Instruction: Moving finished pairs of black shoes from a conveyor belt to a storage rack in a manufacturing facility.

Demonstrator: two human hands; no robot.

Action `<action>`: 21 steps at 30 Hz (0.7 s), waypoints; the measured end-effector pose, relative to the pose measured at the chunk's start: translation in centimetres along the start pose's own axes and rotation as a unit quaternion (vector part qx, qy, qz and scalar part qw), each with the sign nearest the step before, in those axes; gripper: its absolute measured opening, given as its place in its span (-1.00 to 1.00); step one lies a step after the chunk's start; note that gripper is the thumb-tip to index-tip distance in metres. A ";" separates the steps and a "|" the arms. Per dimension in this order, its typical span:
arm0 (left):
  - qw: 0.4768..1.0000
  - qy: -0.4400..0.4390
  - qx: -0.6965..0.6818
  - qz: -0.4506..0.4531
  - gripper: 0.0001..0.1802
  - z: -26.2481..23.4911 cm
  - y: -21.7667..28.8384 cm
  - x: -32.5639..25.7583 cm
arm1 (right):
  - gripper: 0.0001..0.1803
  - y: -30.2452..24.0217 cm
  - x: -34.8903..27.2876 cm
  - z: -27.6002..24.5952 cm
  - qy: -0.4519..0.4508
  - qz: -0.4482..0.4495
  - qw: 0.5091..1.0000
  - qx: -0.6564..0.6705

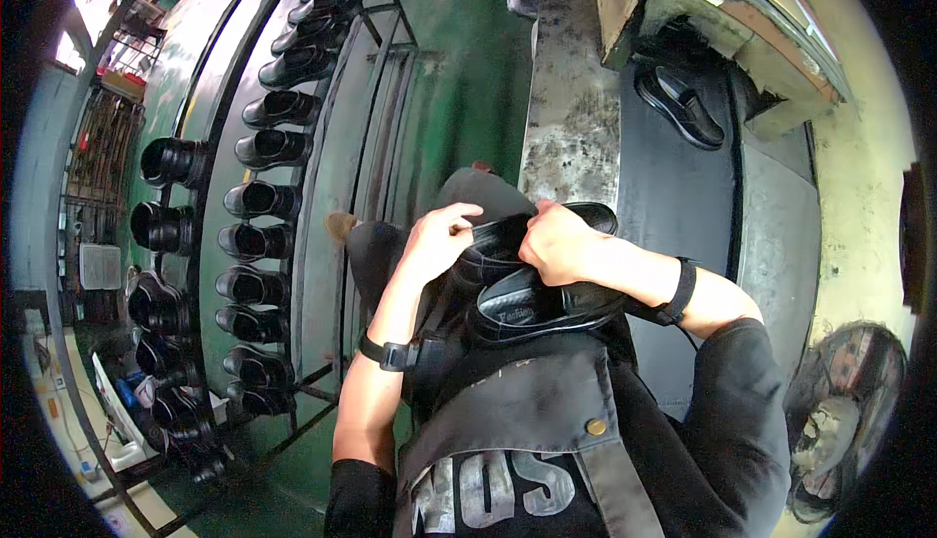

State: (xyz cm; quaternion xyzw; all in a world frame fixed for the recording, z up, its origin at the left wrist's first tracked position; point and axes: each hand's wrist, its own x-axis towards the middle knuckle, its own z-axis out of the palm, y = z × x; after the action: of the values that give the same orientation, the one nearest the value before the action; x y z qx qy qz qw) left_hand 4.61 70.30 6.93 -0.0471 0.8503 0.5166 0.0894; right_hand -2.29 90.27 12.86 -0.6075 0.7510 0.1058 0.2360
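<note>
Two black slip-on shoes rest together over my lap. The nearer shoe (522, 327) lies with its opening up and a grey printed insole showing. Just beyond it sits the farther black shoe (488, 255), partly covered by my hands. My left hand (439, 243) has its fingers curled at the left end of this farther shoe. Closed in a fist-like grip, my right hand (561, 245) holds it near its opening, and the fingertips are hidden. Whatever fine part the fingers pinch cannot be made out.
To the left stands a metal rack (303, 197) with rows of black shoes. At the right, a single black shoe (680, 107) lies on a dark conveyor belt (673, 206) beside a stained metal ledge (571, 119). A machine housing (752, 40) overhangs the belt's far end.
</note>
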 end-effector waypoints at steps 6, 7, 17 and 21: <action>0.984 -0.020 -0.176 -0.030 -0.53 0.3 -2.2 0.7 | -0.82 -0.2 -0.1 0.3 -0.019 0.014 1.000 0.013; 0.979 -0.025 -0.199 -0.034 -0.52 0.4 -2.5 0.7 | -0.82 -0.3 -0.1 0.3 -0.019 0.013 1.000 0.013; 0.995 0.062 0.071 0.018 -0.66 1.0 1.7 0.1 | -0.85 0.9 -0.3 0.5 0.001 0.006 1.000 0.002; 0.901 0.057 0.353 0.245 -0.66 0.0 6.8 -1.5 | -0.92 0.8 0.7 0.4 0.061 -0.017 0.998 -0.020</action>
State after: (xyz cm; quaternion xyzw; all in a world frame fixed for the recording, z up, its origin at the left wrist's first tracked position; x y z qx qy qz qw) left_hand 4.95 73.47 13.16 0.1678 0.9653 0.1845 -0.0779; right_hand -3.04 89.98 12.06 -0.6302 0.7514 0.0792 0.1791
